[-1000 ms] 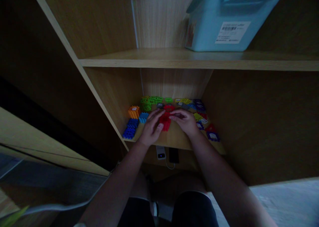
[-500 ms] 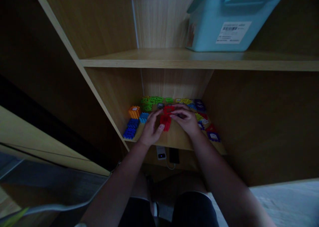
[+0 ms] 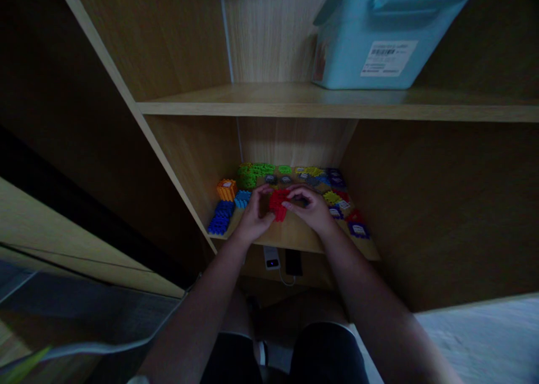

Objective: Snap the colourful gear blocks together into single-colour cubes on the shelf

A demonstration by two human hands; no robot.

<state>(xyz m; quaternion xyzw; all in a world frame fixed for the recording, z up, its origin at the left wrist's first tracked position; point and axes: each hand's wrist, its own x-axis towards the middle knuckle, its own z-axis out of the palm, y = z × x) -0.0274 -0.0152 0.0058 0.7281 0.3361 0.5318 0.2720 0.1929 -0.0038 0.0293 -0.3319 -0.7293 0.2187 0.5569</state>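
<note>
Low over the shelf, a block built of red interlocking plastic pieces is between my hands. My left hand curls around its left side, with the thumb at the lower edge. The thumb and fingers of my right hand pinch its upper right part. How the red pieces join is too small to make out. Left of my hands lie a light blue block, an orange block and dark blue blocks. Behind are green pieces and dark grey pieces.
Yellow pieces and purple pieces lie on the right of the shelf. A light blue bin stands on the upper shelf. Under the lower shelf are a white device and a black phone-like device with a cable.
The upper red piece has come down against the lower red block, and my right hand has moved down with it. The grey piece behind now shows.
</note>
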